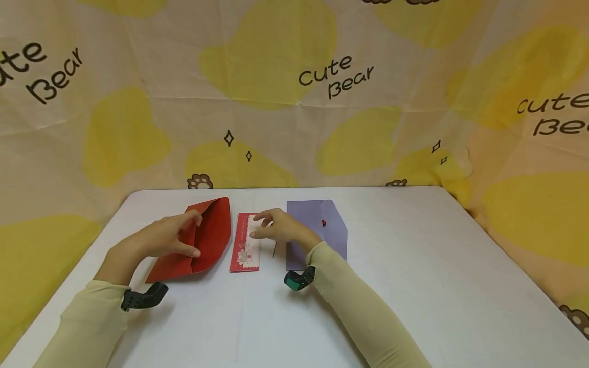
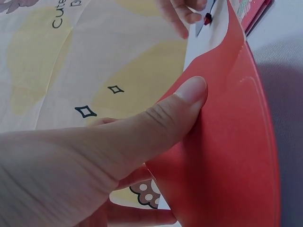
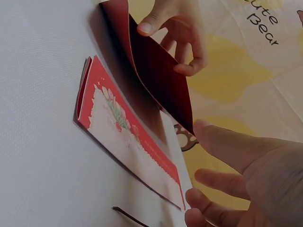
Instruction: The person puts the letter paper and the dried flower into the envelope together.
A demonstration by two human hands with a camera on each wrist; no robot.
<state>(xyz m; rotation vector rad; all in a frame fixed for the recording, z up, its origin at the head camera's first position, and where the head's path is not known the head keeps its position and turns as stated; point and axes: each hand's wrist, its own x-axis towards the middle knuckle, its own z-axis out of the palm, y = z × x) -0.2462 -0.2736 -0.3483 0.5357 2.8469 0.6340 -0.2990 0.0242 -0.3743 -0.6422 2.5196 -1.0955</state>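
A red envelope [image 1: 213,240] is tilted up off the left of the table, its flap open toward the middle. My left hand [image 1: 169,235] grips it at the opening, the thumb on one side in the left wrist view. Right of it lies a folded red and white greeting card [image 1: 244,250] with a floral print. Over the card's right edge hovers my right hand [image 1: 281,225], fingers loosely bent, nothing held. In the right wrist view the right thumb overlaps the envelope's corner; whether they touch I cannot tell.
A purple envelope [image 1: 331,235] with a small red ornament lies partly under the right forearm. Between it and the card is a thin dark strip [image 3: 127,214]. A patterned cloth [image 1: 276,92] hangs behind the white table [image 1: 432,276].
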